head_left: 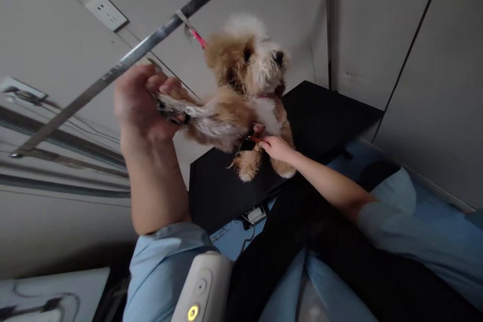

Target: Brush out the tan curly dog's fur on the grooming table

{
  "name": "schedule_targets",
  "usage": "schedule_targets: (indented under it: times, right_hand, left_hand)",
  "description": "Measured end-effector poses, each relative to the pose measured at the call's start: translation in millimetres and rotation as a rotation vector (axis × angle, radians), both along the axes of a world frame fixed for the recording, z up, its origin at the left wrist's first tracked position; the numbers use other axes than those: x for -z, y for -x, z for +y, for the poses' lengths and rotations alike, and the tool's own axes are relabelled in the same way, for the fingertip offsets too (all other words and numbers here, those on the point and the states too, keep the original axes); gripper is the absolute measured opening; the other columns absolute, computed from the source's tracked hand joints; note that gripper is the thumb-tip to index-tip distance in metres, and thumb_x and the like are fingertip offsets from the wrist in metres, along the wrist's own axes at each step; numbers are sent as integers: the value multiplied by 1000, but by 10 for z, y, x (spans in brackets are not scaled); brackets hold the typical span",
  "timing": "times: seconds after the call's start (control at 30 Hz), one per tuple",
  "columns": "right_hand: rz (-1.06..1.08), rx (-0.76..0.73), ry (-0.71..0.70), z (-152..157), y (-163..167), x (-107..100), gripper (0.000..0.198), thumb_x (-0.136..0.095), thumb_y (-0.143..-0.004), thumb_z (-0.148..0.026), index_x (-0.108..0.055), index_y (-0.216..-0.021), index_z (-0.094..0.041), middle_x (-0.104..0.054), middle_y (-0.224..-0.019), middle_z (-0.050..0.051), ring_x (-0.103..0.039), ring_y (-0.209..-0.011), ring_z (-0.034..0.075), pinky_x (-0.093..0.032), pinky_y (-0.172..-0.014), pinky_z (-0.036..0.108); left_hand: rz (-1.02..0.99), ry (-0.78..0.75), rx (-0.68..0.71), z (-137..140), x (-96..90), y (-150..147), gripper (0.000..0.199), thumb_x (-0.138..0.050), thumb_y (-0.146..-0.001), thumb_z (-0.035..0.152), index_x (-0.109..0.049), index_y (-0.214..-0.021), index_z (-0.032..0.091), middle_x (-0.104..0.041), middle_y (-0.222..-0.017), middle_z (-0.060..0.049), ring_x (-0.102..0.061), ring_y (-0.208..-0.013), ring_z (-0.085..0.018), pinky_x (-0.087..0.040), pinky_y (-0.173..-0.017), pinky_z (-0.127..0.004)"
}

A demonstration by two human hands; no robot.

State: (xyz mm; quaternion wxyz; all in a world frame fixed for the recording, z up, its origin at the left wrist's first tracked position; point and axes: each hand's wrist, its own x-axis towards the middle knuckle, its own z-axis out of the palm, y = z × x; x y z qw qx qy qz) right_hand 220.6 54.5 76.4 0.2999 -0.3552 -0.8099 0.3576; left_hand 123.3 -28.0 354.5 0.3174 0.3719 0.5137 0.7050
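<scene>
A curly cream-and-tan dog [269, 113] sits facing me on a black grooming table [222, 191]. My left hand [141, 103] is closed around one raised front paw, drawing that leg [215, 118] out to the left. A thin metallic piece [154, 64] shows just above those fingers; what it belongs to is unclear. Low at the dog's chest, my right hand [277, 148] grips an orange-handled brush [255, 139]. Its dark head lies beneath the lifted leg, against or very near the fur, and is partly hidden.
A metal bar [151, 43] slants over the table, with a pink strap [198, 38] running from it to the dog's neck. Wall sockets [107, 11] and hoses [64, 183] are on the left. A white device with a yellow light [204, 287] sits close below me.
</scene>
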Motion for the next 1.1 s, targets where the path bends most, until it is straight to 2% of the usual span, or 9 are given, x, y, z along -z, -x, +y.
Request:
schedule_targets:
  times: [0.13, 0.23, 0.33, 0.5, 0.67, 0.77, 0.87, 0.97, 1.1]
  right_hand:
    - [-203, 4, 95, -42, -34, 99, 36, -46, -100, -40, -74, -96, -18, -76, -101, 13, -69, -89, 24, -41, -73, 28]
    - [-106, -58, 87, -81, -20, 66, 38, -45, -101, -41, -73, -90, -17, -76, -94, 10, -68, -82, 21, -40, -69, 26]
    - [48, -39, 19, -124, 62, 21, 36, -41, -103, -39, -71, -101, -19, -75, -98, 8, -67, -86, 19, -40, -72, 25]
    - [-127, -58, 195, -279, 191, 139, 31, -45, -101, -29, -71, -90, -15, -74, -86, 8, -66, -77, 17, -39, -65, 24]
    - [66, -68, 32, -119, 232, 43, 33, -40, -104, -35, -69, -100, -19, -74, -99, 6, -66, -89, 16, -41, -76, 23]
    - [-49, -19, 98, -32, 205, 127, 35, -41, -103, -33, -71, -97, -16, -74, -99, 11, -66, -89, 19, -41, -75, 25]
    - [-109, -63, 169, -58, 190, 214, 38, -41, -103, -32, -72, -87, -15, -75, -87, 9, -66, -80, 19, -42, -70, 25]
    - [21, -91, 32, -14, 196, 100, 37, -42, -103, -38, -73, -96, -19, -75, -94, 7, -67, -87, 19, -44, -77, 26]
    - [-85, 93, -9, 134, 111, -64, 39, -43, -101, -44, -74, -107, -19, -75, -104, 13, -69, -97, 27, -46, -86, 34]
  left_hand:
    - [-129, 5, 24, -40, 1, 54, 42, -32, -95, 22, -14, -57, 21, -26, -46, 4, -28, -42, -9, -23, -42, -24]
    - [-111, 5, 94, -50, -30, 80, 42, -29, -96, 25, -12, -58, 21, -28, -44, 3, -28, -43, -11, -24, -44, -25]
    - [-103, 24, 132, -53, -62, 93, 42, -28, -96, 26, -9, -59, 21, -28, -43, 2, -27, -41, -11, -16, -42, -27]
    - [-128, 27, 111, -41, -102, 172, 42, -33, -94, 25, -12, -58, 22, -31, -43, 1, -29, -42, -11, -15, -39, -27]
    - [-92, 33, 150, -44, -128, 258, 41, -32, -95, 24, -13, -58, 22, -31, -44, 0, -31, -42, -11, -23, -38, -26]
    - [-80, 4, 134, -75, -133, 286, 41, -32, -94, 24, -13, -58, 21, -29, -45, 1, -31, -42, -11, -29, -40, -24]
    - [-73, 34, 146, -113, -130, 296, 42, -31, -94, 26, -12, -58, 23, -29, -46, 0, -34, -42, -12, -21, -36, -25]
    - [-75, 25, 140, -158, -132, 304, 42, -31, -94, 26, -12, -56, 22, -28, -46, 0, -34, -41, -12, -21, -36, -26]
    - [-69, -30, 33, -220, -160, 359, 42, -31, -93, 22, -15, -53, 20, -30, -43, 2, -39, -43, -10, -36, -43, -23]
